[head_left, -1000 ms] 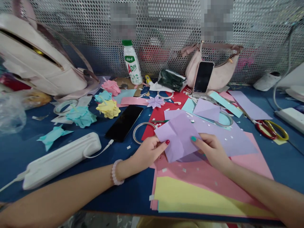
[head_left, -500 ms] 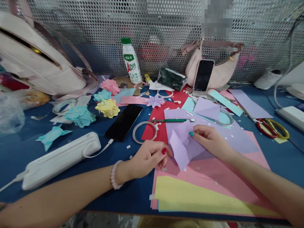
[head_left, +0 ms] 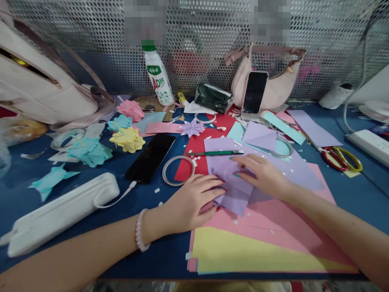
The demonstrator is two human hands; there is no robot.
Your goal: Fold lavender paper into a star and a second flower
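A creased purple paper (head_left: 235, 196) lies on the stack of coloured sheets (head_left: 249, 251), its folded flaps lying fairly flat. My left hand (head_left: 197, 200), palm down with fingers spread, rests on its left edge. At the upper right of the paper is my right hand (head_left: 263, 174), its fingers apart and the tips touching or just over the sheet. Neither hand grips anything. Just beyond the fingers a green craft knife (head_left: 223, 153) lies across a larger purple sheet. A purple paper star (head_left: 193, 127) sits farther back.
Left of the hands are a roll of tape (head_left: 178, 170), a black phone (head_left: 151, 157), a white power bank (head_left: 63, 213) and folded paper shapes (head_left: 89, 152). Scissors (head_left: 342, 159) and a power strip (head_left: 370, 146) lie right. A bottle (head_left: 158, 77) and bags stand behind.
The raised purple flap has come down flatter. My left hand has opened from a curled pose and spread over the paper; my right fingers have parted. The whole view has shifted slightly.
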